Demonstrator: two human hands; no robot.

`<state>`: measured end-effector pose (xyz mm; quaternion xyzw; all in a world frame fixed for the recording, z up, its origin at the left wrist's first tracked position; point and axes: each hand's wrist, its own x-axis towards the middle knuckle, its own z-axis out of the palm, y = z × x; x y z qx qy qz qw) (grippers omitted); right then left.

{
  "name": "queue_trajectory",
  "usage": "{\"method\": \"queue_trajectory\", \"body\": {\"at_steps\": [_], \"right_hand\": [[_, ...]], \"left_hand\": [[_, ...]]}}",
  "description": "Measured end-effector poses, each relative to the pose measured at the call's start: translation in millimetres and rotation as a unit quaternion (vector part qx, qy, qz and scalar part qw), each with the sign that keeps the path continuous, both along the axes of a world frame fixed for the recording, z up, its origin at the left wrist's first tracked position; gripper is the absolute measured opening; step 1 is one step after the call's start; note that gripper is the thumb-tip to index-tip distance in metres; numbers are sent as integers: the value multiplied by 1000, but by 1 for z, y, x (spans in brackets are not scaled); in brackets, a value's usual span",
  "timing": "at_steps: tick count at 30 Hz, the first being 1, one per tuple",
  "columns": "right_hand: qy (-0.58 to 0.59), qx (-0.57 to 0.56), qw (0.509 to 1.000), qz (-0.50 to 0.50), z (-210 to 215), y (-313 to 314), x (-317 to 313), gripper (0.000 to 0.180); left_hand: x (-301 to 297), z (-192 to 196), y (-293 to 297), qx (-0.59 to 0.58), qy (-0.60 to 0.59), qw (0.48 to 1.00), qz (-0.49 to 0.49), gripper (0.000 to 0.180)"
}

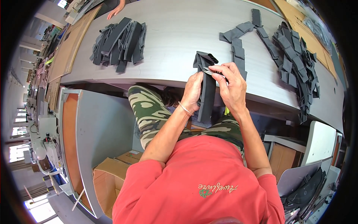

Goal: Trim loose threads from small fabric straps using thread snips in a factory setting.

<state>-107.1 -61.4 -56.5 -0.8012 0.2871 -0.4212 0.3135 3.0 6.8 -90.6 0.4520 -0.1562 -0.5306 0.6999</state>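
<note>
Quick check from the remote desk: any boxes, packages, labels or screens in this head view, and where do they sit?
Open cardboard box: on the floor at lower left, beside the grey panel; brown, rectangular, flaps up.
Second carton: just right of it, brown with a small pale label patch.
Flat cardboard sheets: along the table's far left edge, tan.
No screens visible.

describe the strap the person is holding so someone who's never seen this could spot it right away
Start at the long grey table and come to its near edge, where two hands meet. The dark grey strap hangs folded between the left hand and right hand. Unlike the piles lying flat on the table, it alone is lifted off it.
</note>
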Motion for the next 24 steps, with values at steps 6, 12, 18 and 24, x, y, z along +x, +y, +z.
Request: {"method": "queue_trajectory", "body": {"at_steps": [6,12,18,24], "right_hand": [[-38,53,998,22,-12,-9,-4,14],[-38,61,996,-44,7,-10,-9,30],[-94,234,967,24,-9,-33,-17,10],[-213,371,904,30,-8,-21,-22,7]], "left_hand": [[5,3,2,6,28,998,-56,25],[12,9,4,23,3,992,-124,27],[24,19,11,-37,95,975,-198,55],[54,-26,8,-317,271,889,-190,76]]}}
